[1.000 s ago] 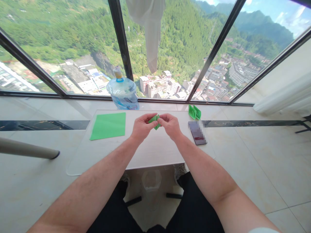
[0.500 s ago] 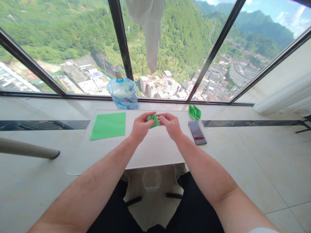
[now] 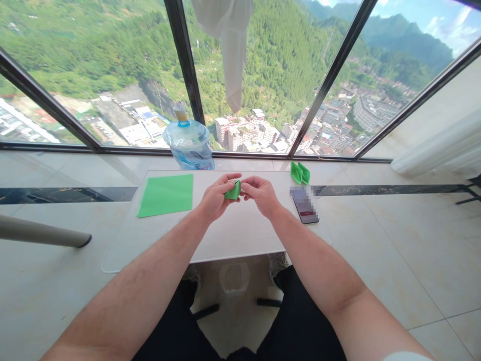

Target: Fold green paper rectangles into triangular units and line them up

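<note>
Green handheld paper (image 3: 233, 192) within table (image 3: 240, 233) edges

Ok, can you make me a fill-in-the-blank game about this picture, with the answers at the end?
1. The folded paper in the left hand is coloured ____.
2. On the table, the phone lies to the ____ of the flat sheet.
3. The water bottle stands between the table and the ____.

Missing words: green; right; window.

We are turning the folded green paper (image 3: 233, 192) to a different face than a second ago, our right hand (image 3: 260, 193) now sitting at its edge.
</note>
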